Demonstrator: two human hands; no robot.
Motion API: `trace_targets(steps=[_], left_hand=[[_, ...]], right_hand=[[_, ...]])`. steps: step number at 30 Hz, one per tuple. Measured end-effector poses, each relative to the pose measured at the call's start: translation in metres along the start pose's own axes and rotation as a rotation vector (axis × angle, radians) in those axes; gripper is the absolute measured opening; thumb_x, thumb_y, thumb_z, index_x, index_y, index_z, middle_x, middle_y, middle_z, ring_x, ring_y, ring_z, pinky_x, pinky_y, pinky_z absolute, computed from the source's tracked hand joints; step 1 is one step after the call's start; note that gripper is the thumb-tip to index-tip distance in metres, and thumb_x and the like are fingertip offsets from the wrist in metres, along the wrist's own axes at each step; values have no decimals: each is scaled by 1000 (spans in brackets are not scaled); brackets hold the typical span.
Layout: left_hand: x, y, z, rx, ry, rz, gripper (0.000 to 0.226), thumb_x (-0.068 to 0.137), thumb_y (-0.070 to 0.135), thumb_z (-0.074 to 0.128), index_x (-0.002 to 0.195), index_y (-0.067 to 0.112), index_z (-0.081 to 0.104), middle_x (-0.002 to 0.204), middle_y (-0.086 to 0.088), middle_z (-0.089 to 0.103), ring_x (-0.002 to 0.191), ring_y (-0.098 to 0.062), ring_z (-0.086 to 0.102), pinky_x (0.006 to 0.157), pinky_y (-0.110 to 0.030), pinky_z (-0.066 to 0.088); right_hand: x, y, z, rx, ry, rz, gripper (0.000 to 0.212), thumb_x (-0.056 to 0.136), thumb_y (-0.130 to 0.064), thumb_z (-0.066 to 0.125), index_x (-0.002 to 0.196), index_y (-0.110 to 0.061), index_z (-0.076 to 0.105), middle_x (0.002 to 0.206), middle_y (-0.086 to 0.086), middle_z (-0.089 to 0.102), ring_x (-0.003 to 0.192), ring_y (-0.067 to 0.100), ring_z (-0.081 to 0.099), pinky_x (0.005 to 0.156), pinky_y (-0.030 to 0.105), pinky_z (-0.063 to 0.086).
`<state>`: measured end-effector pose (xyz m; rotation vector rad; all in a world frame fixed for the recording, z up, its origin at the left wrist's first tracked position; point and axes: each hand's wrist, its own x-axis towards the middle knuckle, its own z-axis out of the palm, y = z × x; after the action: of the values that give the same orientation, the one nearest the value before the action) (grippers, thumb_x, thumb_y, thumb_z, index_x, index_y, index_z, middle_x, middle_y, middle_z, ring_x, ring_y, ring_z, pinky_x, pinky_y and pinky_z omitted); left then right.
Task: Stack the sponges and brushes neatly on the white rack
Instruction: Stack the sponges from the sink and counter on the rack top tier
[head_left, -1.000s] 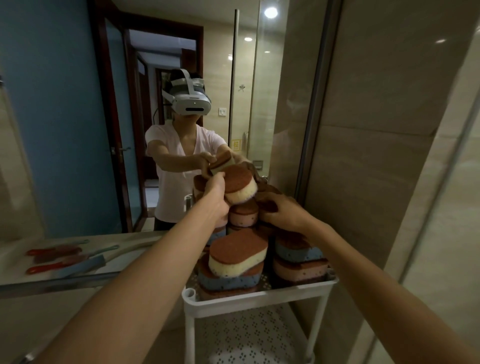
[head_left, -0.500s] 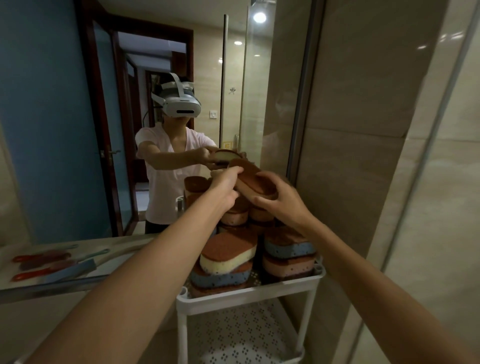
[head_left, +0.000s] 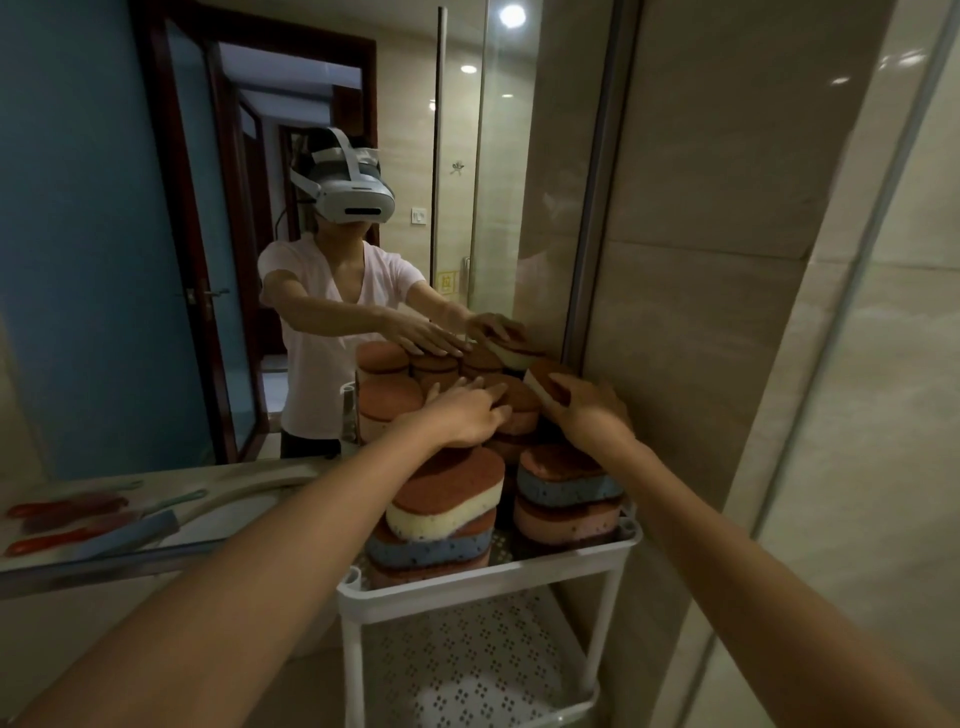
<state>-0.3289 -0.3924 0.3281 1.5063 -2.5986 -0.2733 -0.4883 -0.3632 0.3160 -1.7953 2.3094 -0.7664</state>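
Note:
The white rack stands against a mirror, its top shelf crowded with stacks of brown-topped sponges. A cream sponge tops the front left stack; a blue one tops the front right stack. My left hand rests flat with straight fingers on a rear stack's top sponge. My right hand grips a brown-and-cream sponge at the back right, tilted near the mirror. Brushes with red and blue handles lie on the counter at left.
The mirror behind the rack reflects a person in a headset and the sponge stacks. A tiled wall and glass panel close in the right side. The rack's perforated lower shelf shows below. The counter edge runs left of the rack.
My right hand took the sponge from both hands and carried it to the back right. My left hand let go and flattened onto the rear stack.

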Motion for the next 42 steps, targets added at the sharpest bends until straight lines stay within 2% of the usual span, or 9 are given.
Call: trace_targets(steps=[9,12,16,18,21,25,32,36,42], left_hand=[[-2,-2,-4,-45,9,15,52,100,40,24,149,21,22,159,-8,12,147,-26,7,118,-46,2],[-20,1,-9,-129,237,85,47,98,38,33,139,17,41,148,-11,35,139,-27,27,115,-43,18],[-70,-1,-8,-191,496,41,39,89,45,51,108,11,55,113,-8,49,113,-23,45,90,-33,38],[-95,-8,-1,-175,459,-23,47,80,56,57,102,14,54,108,-4,48,107,-21,47,86,-32,41],[-122,-21,11,-130,320,-107,77,66,71,61,122,21,45,127,-1,46,117,-20,46,89,-33,43],[-135,-33,29,-64,243,-180,109,58,73,66,141,17,23,145,-5,37,129,-24,42,96,-35,42],[-130,-47,42,-303,296,-186,72,66,58,71,122,17,51,125,-3,57,109,-20,56,81,-29,46],[-128,-58,39,-491,299,-172,69,71,45,74,129,18,49,127,-4,59,112,-22,58,91,-37,51],[-132,-71,36,-713,173,-144,57,78,29,72,130,17,51,128,-6,59,111,-19,58,90,-30,50]], right_hand=[[8,-4,-2,-215,-189,-10,54,93,-43,39,145,-35,23,156,8,17,138,36,26,112,49,29],[-16,-4,-6,-100,-25,-138,49,93,-30,39,142,-24,32,154,13,22,139,37,24,113,49,26],[-64,-15,-1,57,208,-394,32,89,-8,47,120,-10,57,139,12,40,125,29,42,103,36,37],[-81,-18,8,23,224,-522,31,84,-7,51,113,-9,62,130,12,49,121,29,46,102,38,37],[-96,-21,22,-115,158,-727,41,72,-10,57,112,-8,64,117,15,59,110,36,53,97,42,40],[-104,-28,31,-195,-8,-792,60,73,-15,59,133,-13,49,134,12,50,127,31,41,111,43,26],[-106,-28,33,-225,-91,-681,75,80,-34,65,144,-26,28,149,1,31,140,22,22,118,46,2],[-107,-29,34,-305,-45,-662,73,84,-36,63,145,-26,25,149,2,28,142,23,18,118,50,-4],[-108,-26,36,-272,-20,-649,69,84,-34,62,143,-25,28,145,2,34,140,22,22,117,50,-6]])
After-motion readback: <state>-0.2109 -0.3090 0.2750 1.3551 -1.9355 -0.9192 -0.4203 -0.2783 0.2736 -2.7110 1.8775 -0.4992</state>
